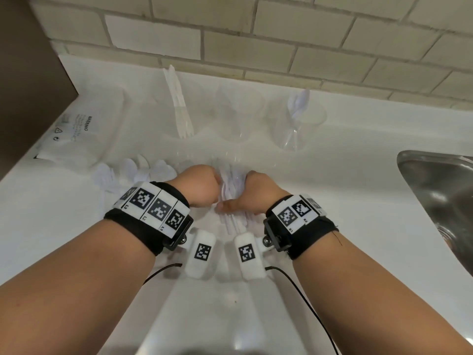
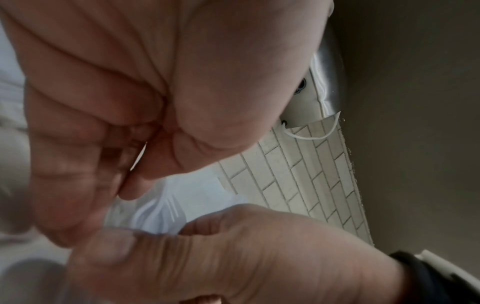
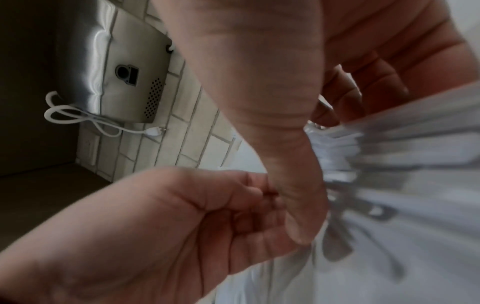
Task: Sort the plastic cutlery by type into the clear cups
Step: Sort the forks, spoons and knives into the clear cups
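Three clear cups stand in a row at the back of the white counter [image 1: 345, 175]. The left cup [image 1: 182, 124] holds white knives, the right cup [image 1: 297, 124] holds white spoons, and what is in the middle cup [image 1: 236, 119] is too faint to tell. My two hands meet at the counter's middle around a bundle of white forks [image 1: 231, 193]. My right hand [image 1: 252, 196] grips the bundle [image 3: 389, 156], fingers curled round it. My left hand [image 1: 202, 185] is curled tight against the bundle's left side, its fingertips hidden. Fork tines [image 2: 168, 207] show between the hands.
Loose white spoons [image 1: 133, 172] lie on the counter left of my hands. A clear plastic bag [image 1: 76, 129] with a printed warning lies at the back left, beside a brown cabinet side [image 1: 25, 73]. A steel sink [image 1: 442, 201] opens at the right. A tiled wall [image 1: 256, 34] rises behind the cups.
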Tool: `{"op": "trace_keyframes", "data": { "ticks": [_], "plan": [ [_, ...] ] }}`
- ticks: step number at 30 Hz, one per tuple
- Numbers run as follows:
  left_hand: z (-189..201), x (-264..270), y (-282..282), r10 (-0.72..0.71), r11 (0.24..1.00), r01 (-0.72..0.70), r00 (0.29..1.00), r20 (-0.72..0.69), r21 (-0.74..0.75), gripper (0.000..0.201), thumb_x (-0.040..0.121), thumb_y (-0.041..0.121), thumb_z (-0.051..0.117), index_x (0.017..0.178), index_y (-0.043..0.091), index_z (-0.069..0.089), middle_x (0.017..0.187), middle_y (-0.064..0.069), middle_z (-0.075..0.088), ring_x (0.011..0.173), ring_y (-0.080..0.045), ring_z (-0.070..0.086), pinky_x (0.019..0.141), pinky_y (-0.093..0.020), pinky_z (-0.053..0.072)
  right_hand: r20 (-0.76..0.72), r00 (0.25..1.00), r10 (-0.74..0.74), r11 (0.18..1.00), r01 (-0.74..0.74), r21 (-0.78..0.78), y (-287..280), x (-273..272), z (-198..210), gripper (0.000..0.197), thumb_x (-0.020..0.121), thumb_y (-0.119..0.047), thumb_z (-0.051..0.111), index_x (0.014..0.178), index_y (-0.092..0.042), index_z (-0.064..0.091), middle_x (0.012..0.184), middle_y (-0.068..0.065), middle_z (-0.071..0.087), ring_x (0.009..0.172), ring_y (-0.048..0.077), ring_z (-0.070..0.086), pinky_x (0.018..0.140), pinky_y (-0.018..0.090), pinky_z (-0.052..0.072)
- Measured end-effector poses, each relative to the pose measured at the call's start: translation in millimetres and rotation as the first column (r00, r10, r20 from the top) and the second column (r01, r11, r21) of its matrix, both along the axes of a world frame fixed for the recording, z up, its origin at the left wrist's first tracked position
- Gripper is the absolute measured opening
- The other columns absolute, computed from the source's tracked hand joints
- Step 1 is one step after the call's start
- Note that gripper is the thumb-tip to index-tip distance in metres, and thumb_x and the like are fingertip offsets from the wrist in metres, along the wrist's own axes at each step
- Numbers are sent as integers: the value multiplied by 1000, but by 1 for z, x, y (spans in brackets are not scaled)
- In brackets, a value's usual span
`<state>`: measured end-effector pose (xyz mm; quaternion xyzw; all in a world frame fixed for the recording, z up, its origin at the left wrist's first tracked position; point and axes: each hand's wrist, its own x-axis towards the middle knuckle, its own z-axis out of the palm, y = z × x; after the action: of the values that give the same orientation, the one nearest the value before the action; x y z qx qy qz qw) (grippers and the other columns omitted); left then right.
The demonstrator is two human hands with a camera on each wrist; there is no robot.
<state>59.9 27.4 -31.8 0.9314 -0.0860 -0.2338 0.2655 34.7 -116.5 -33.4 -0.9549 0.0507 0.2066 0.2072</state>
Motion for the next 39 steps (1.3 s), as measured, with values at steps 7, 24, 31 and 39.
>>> {"op": "trace_keyframes", "data": {
  "ticks": [7, 24, 31, 39],
  "plan": [
    [5, -1, -6, 104, 969, -140, 979, -174, -206, 31, 95, 2, 42, 120, 1, 60, 118, -16, 64, 108, -29, 64, 91, -38, 53, 11, 999, 40, 993, -39, -108, 17, 10, 2, 68, 67, -38, 80, 118, -6, 47, 113, 9, 57, 103, 25, 57, 70, 30, 48],
    [-2, 26, 19, 312, 911, -322, 947, -82, -258, 57, 87, -3, 45, 141, 12, 36, 134, -15, 50, 112, -32, 60, 91, -43, 53, 32, 980, 197, 940, -180, -289, 26, 18, 2, 19, 90, -8, 51, 107, -2, 57, 109, 11, 60, 98, 27, 62, 73, 28, 46],
    [-4, 25, 14, 190, 964, -199, 980, -63, -175, 30, 91, 0, 44, 117, 7, 58, 126, -21, 58, 114, -34, 58, 95, -44, 50, 32, 983, 183, 947, -167, -272, 22, 17, 2, 29, 93, -12, 46, 120, -4, 54, 122, 12, 60, 108, 29, 59, 83, 31, 46],
    [10, 14, 30, 440, 399, -510, 835, -329, -762, 15, 97, 10, 46, 108, 17, 53, 99, -5, 55, 85, -19, 59, 76, -31, 49, 227, 960, -162, 935, 76, 347, 5, 23, 19, 29, 83, -12, 57, 111, -8, 54, 92, 4, 61, 90, 26, 60, 75, 33, 45]
  ]
}}
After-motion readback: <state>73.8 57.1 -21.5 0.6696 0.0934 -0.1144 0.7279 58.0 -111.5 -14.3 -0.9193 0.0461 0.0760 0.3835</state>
